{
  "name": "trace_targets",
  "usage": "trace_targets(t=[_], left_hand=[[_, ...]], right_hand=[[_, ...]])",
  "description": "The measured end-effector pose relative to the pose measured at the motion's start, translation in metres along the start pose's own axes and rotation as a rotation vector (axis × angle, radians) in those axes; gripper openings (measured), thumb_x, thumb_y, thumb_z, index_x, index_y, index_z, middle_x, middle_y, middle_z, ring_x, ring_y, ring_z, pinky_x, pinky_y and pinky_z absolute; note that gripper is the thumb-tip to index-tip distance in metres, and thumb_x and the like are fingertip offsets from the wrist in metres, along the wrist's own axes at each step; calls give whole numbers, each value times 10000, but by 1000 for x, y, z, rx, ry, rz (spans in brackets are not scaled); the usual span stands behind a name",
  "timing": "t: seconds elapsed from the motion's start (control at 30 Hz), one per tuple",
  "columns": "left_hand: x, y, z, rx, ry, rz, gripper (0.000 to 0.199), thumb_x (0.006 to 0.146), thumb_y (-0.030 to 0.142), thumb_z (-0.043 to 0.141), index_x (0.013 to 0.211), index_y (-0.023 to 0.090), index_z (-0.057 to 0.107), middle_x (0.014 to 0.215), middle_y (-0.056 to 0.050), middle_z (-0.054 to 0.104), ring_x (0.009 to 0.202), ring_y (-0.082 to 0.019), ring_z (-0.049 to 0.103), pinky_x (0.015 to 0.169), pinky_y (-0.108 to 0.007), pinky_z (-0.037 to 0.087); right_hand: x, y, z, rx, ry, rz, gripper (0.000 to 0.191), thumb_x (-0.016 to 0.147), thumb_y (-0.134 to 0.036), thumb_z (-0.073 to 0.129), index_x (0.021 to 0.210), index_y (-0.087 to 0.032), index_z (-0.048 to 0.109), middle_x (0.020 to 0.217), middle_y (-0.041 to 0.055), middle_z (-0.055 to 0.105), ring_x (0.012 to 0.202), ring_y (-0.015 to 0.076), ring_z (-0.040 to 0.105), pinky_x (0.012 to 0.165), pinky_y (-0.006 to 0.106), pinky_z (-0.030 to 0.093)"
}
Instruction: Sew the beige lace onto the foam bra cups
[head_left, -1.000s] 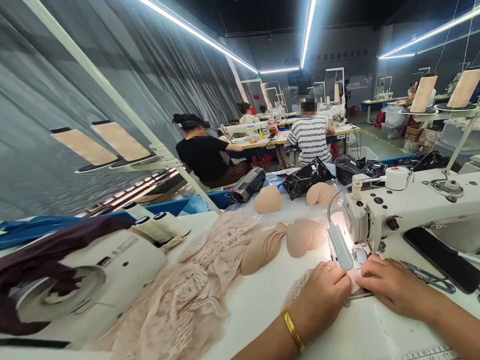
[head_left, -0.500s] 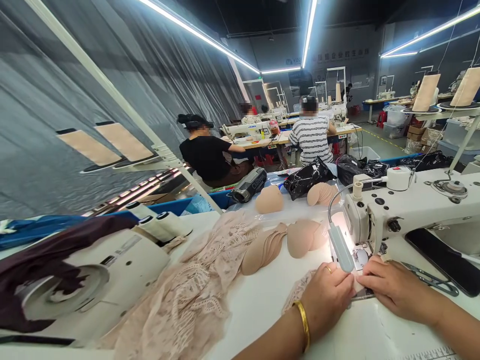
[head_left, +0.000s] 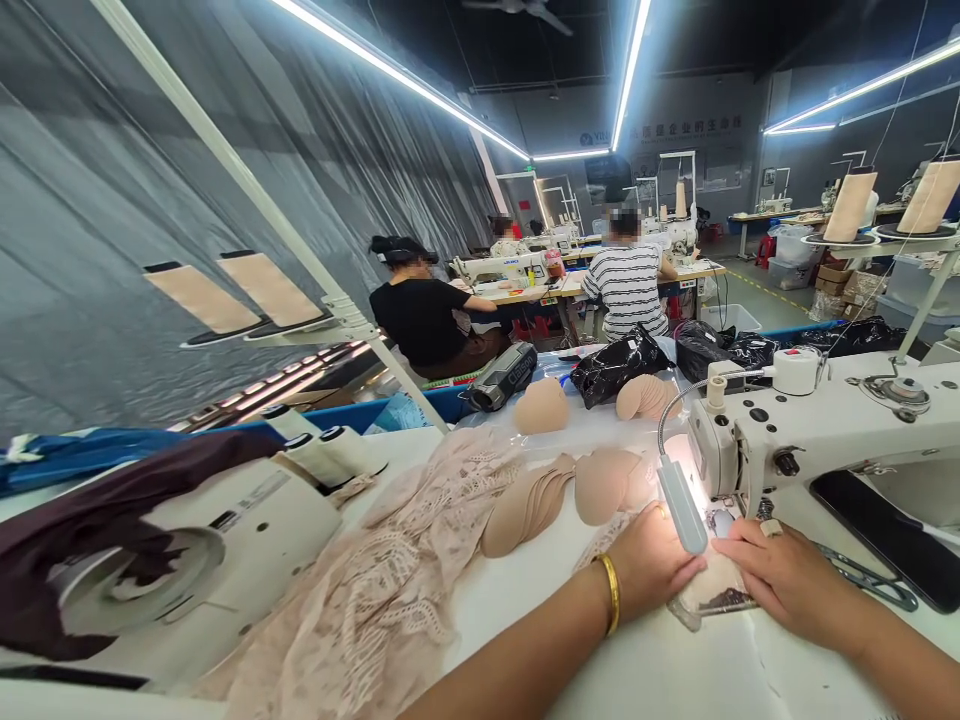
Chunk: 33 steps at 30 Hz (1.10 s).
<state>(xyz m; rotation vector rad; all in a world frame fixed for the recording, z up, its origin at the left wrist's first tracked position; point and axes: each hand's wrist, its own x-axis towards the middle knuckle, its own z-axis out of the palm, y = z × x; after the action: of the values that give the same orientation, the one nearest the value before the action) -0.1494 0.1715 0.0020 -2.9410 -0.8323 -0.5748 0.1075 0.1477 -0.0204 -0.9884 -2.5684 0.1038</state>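
Observation:
A lit sewing machine (head_left: 847, 410) stands on the right, its needle area partly behind a grey lamp (head_left: 682, 505). Under it lies a beige fabric piece (head_left: 716, 580), spread over the machine bed. My left hand (head_left: 649, 565), with a gold bangle, holds the fabric from the left; the lamp covers some of its fingers. On the other side my right hand (head_left: 787, 580) grips the fabric's right edge, fingers close to the presser foot. Lace fabric (head_left: 604, 540) shows behind my left hand. Stacked beige bra cups (head_left: 525, 505) lie farther left.
A heap of beige lace (head_left: 390, 570) covers the table's left part, beside another machine (head_left: 225, 540) draped in dark cloth. Scissors (head_left: 866, 578) and a black phone (head_left: 885, 535) lie right of my right hand. Black bags (head_left: 622, 365) sit behind. Two people work ahead.
My left hand has shifted slightly left and up, my right hand slightly right. They are farther apart, and more of the beige fabric shows between them. The head view has tilted a little.

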Motion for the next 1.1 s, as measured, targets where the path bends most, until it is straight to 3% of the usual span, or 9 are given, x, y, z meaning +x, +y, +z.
trace_targets(t=[0.23,0.57,0.87,1.0,1.1], left_hand=[[5,-15,0,-86,-11,42,178,1054,250,557,1047,193,726,1128,-96,774,1032,-255,718,971,-422,557],[7,-23,0,-93,-29,66,190,1058,265,545,1016,199,718,1115,-78,774,1048,-247,714,958,-384,548],[11,-26,5,-34,-2,-2,257,1062,263,485,1074,173,725,1089,-105,752,1038,-302,679,1002,-476,511],[9,-23,9,-27,43,-56,146,987,240,570,1008,177,700,1095,-123,741,1036,-317,662,940,-473,505],[4,-20,11,-50,104,-119,137,964,151,534,934,177,665,1000,-121,727,924,-284,665,844,-422,509]], right_hand=[[2,-1,0,-41,30,53,441,971,-88,423,1287,-267,674,1100,92,744,806,255,644,674,352,520],[0,-2,-4,-15,-58,23,445,936,-24,420,1237,-239,667,1004,71,679,806,249,616,657,359,454],[4,-3,-5,-8,-32,72,384,981,-77,394,1176,-196,702,1013,100,693,846,277,616,681,379,469],[1,0,-2,122,-1,97,391,998,-110,374,1175,-205,709,991,103,685,815,270,574,695,388,437],[1,-3,-2,234,40,143,349,1037,-195,360,1067,-215,707,928,100,672,790,268,557,711,401,436]])
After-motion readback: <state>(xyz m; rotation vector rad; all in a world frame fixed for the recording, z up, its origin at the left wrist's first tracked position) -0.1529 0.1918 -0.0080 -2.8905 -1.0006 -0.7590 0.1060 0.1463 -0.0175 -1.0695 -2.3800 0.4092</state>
